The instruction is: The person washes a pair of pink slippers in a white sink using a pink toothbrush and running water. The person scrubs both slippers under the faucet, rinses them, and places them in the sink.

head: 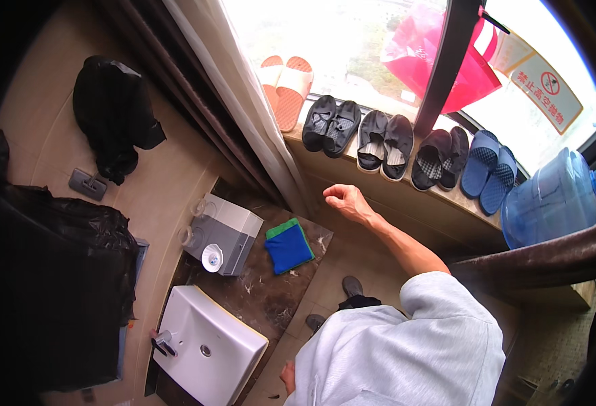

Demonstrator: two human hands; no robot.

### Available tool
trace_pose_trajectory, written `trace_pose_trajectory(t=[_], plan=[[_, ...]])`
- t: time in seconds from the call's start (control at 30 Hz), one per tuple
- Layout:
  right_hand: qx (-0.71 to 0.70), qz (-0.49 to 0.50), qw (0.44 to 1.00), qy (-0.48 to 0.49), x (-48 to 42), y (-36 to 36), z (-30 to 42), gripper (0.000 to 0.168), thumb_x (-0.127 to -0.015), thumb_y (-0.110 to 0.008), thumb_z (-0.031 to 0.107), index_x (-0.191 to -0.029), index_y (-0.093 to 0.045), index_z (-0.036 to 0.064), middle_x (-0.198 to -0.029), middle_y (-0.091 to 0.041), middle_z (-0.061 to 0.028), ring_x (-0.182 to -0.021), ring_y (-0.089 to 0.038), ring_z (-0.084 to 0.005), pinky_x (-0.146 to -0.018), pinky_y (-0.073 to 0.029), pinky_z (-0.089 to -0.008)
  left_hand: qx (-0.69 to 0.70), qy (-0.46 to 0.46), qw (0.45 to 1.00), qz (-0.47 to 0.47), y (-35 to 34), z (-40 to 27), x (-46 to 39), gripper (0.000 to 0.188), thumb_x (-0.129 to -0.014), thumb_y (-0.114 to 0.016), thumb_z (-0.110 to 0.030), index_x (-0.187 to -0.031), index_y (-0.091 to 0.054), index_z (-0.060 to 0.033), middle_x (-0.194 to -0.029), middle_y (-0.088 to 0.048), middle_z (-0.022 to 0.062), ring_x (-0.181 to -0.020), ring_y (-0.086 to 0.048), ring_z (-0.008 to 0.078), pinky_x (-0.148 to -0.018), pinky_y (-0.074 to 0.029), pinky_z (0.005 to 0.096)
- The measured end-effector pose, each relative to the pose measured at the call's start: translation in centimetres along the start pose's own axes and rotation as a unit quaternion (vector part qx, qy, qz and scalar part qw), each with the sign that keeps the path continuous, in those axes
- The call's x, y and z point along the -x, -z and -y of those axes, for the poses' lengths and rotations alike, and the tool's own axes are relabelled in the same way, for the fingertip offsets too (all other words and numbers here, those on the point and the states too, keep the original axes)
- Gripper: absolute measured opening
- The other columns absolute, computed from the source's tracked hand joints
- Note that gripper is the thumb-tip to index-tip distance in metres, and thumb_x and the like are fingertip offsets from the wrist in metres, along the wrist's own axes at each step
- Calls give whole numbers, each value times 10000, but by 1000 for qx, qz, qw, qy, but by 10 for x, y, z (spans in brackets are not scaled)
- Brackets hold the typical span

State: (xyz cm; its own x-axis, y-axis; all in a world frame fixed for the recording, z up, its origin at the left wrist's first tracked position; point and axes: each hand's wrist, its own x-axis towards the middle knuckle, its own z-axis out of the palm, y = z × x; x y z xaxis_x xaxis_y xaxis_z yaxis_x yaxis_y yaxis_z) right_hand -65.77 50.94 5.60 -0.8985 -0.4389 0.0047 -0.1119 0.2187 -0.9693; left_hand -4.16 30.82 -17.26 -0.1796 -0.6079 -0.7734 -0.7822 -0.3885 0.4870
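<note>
My right hand (348, 203) reaches out over the floor beside the window ledge, below the row of shoes. Its fingers are curled, and I see nothing in it. Only part of my left hand (288, 378) shows past the grey shirt, low in the view near the washbasin; its fingers are mostly hidden. Between the hands runs a dark marble counter (272, 299). A folded blue cloth (290, 251) lies there with a green cloth (283, 228) partly under it. Nearby stands a grey and white box (232, 223) with a white cup-shaped thing (212, 258) at its near side.
A white washbasin (227, 355) with a chrome faucet (165, 343) is set in the counter. Several pairs of shoes, such as black shoes (385, 144) and blue slippers (480, 165), line the ledge. A blue water jug (551, 198) stands right; a curtain (257, 116) hangs left.
</note>
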Motion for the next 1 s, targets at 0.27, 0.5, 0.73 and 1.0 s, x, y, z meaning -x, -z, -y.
trace_pose_trajectory(t=[0.27, 0.5, 0.73, 1.0], plan=[[377, -122, 900, 184, -82, 10, 50, 645, -783, -800, 126, -1376, -547, 144, -1294, -557, -175, -1179, -568, -375, -970, -516, -460, 6, 26, 999, -39, -37, 13, 29, 390, -939, -629, -355, -931, -638, 35, -803, -652, 113, -768, -608, 216, -712, -512, 377], [492, -74, 866, 50, -154, 22, 32, 589, -776, -841, 333, -1252, -581, 106, -1146, -609, -170, -1086, -620, -358, -856, -562, -477, 7, 40, 998, -54, -62, 10, 36, 396, -932, -635, -361, -876, -638, 31, -763, -640, 96, -735, -587, 193, -688, -497, 369], [503, -106, 856, 55, -159, 20, 24, 532, -752, -856, 375, -1131, -618, 89, -1115, -598, -158, -1065, -621, -349, -829, -562, -468, 10, 49, 997, -59, -71, 17, 42, 408, -924, -641, -368, -821, -638, 27, -723, -628, 79, -702, -567, 170, -664, -482, 361], [536, -124, 821, 153, -162, 26, 5, 529, -717, -869, 387, -1103, -624, 121, -1063, -583, -125, -1016, -609, -325, -799, -536, -444, 3, 55, 996, -75, -73, 26, 50, 427, -916, -647, -375, -758, -637, 22, -678, -614, 59, -665, -544, 144, -636, -465, 352]])
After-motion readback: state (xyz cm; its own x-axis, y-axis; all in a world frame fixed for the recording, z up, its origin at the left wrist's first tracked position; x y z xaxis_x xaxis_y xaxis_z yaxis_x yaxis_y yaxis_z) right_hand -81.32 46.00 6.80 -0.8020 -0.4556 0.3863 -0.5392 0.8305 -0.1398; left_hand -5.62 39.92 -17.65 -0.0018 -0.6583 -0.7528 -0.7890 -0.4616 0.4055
